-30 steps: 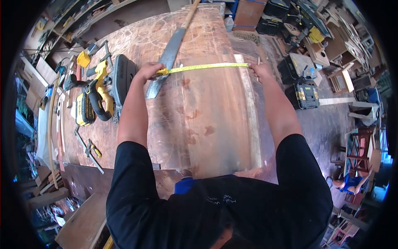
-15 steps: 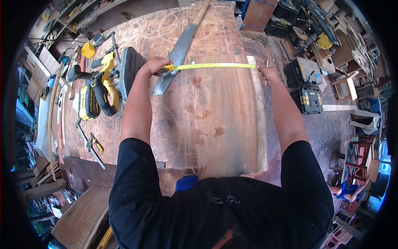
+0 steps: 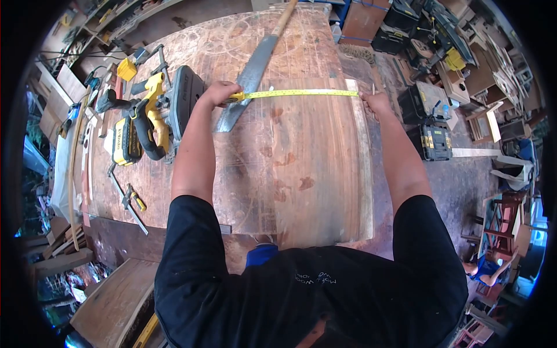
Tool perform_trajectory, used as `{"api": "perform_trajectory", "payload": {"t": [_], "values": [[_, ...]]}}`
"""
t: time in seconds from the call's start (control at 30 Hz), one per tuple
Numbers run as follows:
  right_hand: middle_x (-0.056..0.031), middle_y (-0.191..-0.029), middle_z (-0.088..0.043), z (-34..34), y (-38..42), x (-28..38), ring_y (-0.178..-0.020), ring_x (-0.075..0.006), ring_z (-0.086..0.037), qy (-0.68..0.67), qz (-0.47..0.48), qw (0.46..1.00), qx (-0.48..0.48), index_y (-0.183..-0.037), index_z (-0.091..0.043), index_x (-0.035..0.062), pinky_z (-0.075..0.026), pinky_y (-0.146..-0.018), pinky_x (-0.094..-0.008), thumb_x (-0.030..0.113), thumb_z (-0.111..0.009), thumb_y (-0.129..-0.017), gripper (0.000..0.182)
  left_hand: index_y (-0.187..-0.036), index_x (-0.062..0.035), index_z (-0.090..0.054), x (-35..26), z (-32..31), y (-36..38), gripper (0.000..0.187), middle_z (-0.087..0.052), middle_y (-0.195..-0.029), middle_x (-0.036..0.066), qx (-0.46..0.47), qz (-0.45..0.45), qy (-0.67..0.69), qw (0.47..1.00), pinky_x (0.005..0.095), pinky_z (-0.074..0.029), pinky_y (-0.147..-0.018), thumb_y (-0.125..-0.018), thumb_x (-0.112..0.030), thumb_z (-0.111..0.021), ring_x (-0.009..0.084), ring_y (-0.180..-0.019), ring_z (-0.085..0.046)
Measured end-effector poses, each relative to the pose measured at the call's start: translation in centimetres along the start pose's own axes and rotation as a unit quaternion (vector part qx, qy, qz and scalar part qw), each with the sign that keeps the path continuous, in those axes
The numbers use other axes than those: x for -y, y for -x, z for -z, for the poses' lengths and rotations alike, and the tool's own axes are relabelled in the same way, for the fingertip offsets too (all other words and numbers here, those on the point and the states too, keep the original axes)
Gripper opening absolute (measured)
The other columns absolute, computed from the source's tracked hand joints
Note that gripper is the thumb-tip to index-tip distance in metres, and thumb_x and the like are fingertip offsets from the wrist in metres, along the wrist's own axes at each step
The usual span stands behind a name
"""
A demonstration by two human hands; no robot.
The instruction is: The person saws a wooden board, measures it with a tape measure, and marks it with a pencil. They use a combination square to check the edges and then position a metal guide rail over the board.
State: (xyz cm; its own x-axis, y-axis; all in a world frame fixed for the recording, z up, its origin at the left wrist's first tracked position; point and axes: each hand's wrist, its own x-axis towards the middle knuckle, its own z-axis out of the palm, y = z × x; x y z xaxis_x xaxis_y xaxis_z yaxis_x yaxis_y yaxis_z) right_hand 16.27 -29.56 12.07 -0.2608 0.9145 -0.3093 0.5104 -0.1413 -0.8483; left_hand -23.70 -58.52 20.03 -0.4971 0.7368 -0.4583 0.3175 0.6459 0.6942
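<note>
My left hand (image 3: 222, 93) is closed around the yellow case of a tape measure (image 3: 301, 93), near the left side of the view. The yellow blade stretches straight across the far part of a wooden board (image 3: 313, 168) to its pale right edge. There my right hand (image 3: 376, 102) pinches the blade's end, and a thin light stick, perhaps a pencil, pokes up from its fingers. A handsaw (image 3: 258, 58) with a wooden handle lies slantwise on the workbench (image 3: 197, 46), its blade passing by my left hand and under the tape.
Left of my left arm stand a yellow-and-black cordless saw (image 3: 152, 116) and a clamp (image 3: 129, 200). A yellow block (image 3: 126, 69) sits further back. Black tool cases (image 3: 434, 142) are stacked on the right, with wood pieces and chairs (image 3: 503, 223) beyond.
Both hands and the stretched tape stay almost in place. The view has shifted very slightly, and the left arm sits a touch further right.
</note>
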Motion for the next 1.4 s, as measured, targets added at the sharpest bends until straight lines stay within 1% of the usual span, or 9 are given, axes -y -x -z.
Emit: {"api": "perform_trajectory", "payload": {"t": [0.2,0.33,0.53,0.63,0.83,1.07,1.27,1.33,1.4], "values": [[-0.0024,-0.066,-0.058,0.4,1.3,0.0,-0.048,-0.0087,-0.045,-0.052,0.047,0.998,-0.009,-0.091,-0.069,0.0000,-0.034,-0.043,-0.0281,0.021,-0.078,-0.080,0.025,-0.102,-0.0070,-0.069,-1.1,-1.6,4.2,0.042,-0.064,-0.090,0.002,0.013,-0.050,-0.019,0.998,0.0279,-0.049,-0.066,-0.082,-0.043,-0.064,0.0130,-0.080,-0.058],[0.0015,-0.065,-0.055,3.0,7.9,2.1,-0.050,-0.0057,-0.042,-0.107,0.016,0.963,0.245,-0.089,-0.067,0.0047,-0.032,-0.044,-0.0234,0.018,-0.074,-0.084,0.015,-0.106,-0.0055,-0.068,0.6,-4.3,12.8,0.042,-0.063,-0.088,0.003,0.036,-0.072,0.001,0.997,0.0253,-0.048,-0.065,-0.085,-0.042,-0.063,0.0112,-0.077,-0.057],[0.0026,-0.062,-0.052,7.4,24.8,-2.6,-0.048,-0.0052,-0.042,0.071,0.005,0.947,0.312,-0.087,-0.064,0.0036,-0.027,-0.041,-0.0209,0.018,-0.073,-0.084,0.017,-0.116,-0.0075,-0.068,7.9,-11.2,27.6,0.037,-0.069,-0.098,0.009,0.197,-0.091,0.021,0.976,0.0291,-0.051,-0.071,-0.089,-0.031,-0.061,0.0146,-0.084,-0.061],[0.0025,-0.059,-0.052,11.2,28.5,-7.9,-0.045,-0.0057,-0.040,0.058,-0.094,0.956,0.270,-0.083,-0.065,0.0031,-0.027,-0.039,-0.0231,0.017,-0.075,-0.083,0.017,-0.124,-0.0063,-0.063,7.9,-13.1,31.6,0.040,-0.067,-0.111,0.010,0.278,-0.036,-0.003,0.960,0.0305,-0.045,-0.092,-0.089,-0.026,-0.058,0.0164,-0.099,-0.059],[0.0015,-0.058,-0.051,13.6,34.3,-14.9,-0.045,-0.0062,-0.041,0.053,-0.123,0.976,0.174,-0.087,-0.067,0.0019,-0.028,-0.040,-0.0225,0.019,-0.076,-0.082,0.020,-0.121,-0.0031,-0.064,11.4,-12.7,31.8,0.042,-0.069,-0.106,0.010,0.327,-0.066,-0.055,0.941,0.0303,-0.049,-0.086,-0.089,-0.029,-0.054,0.0166,-0.094,-0.062],[0.0002,-0.060,-0.053,10.8,37.0,-14.9,-0.046,-0.0066,-0.042,0.045,-0.095,0.991,0.078,-0.089,-0.069,-0.0004,-0.030,-0.041,-0.0226,0.020,-0.077,-0.081,0.023,-0.131,-0.0035,-0.054,9.0,-14.2,31.6,0.047,-0.052,-0.137,0.015,0.423,-0.136,-0.172,0.879,0.0354,-0.038,-0.104,-0.092,-0.027,-0.042,0.0281,-0.122,-0.051],[0.0005,-0.060,-0.054,10.6,37.8,-14.7,-0.045,-0.0066,-0.043,0.064,-0.070,0.994,0.049,-0.084,-0.067,0.0035,-0.030,-0.041,-0.0229,0.023,-0.077,-0.082,0.022,-0.125,-0.0056,-0.059,11.4,-17.3,27.8,0.045,-0.061,-0.120,0.010,0.428,-0.104,-0.151,0.885,0.0315,-0.042,-0.096,-0.091,-0.030,-0.043,0.0208,-0.107,-0.056],[-0.0005,-0.060,-0.054,10.7,37.6,-14.8,-0.044,-0.0071,-0.042,0.093,-0.077,0.991,0.052,-0.085,-0.067,0.0026,-0.029,-0.040,-0.0240,0.023,-0.077,-0.081,0.023,-0.111,-0.0088,-0.065,11.8,-17.3,27.7,0.044,-0.066,-0.101,0.007,0.408,-0.086,-0.119,0.901,0.0333,-0.051,-0.075,-0.091,-0.042,-0.046,0.0180,-0.083,-0.061],[-0.0012,-0.060,-0.054,10.8,37.6,-15.1,-0.043,-0.0072,-0.042,0.080,-0.067,0.993,0.049,-0.085,-0.067,0.0013,-0.028,-0.039,-0.0244,0.022,-0.077,-0.081,0.023,-0.115,-0.0089,-0.064,11.3,-17.2,28.0,0.043,-0.065,-0.106,0.007,0.394,-0.080,-0.149,0.903,0.0323,-0.048,-0.083,-0.091,-0.038,-0.044,0.0181,-0.091,-0.059]]}}
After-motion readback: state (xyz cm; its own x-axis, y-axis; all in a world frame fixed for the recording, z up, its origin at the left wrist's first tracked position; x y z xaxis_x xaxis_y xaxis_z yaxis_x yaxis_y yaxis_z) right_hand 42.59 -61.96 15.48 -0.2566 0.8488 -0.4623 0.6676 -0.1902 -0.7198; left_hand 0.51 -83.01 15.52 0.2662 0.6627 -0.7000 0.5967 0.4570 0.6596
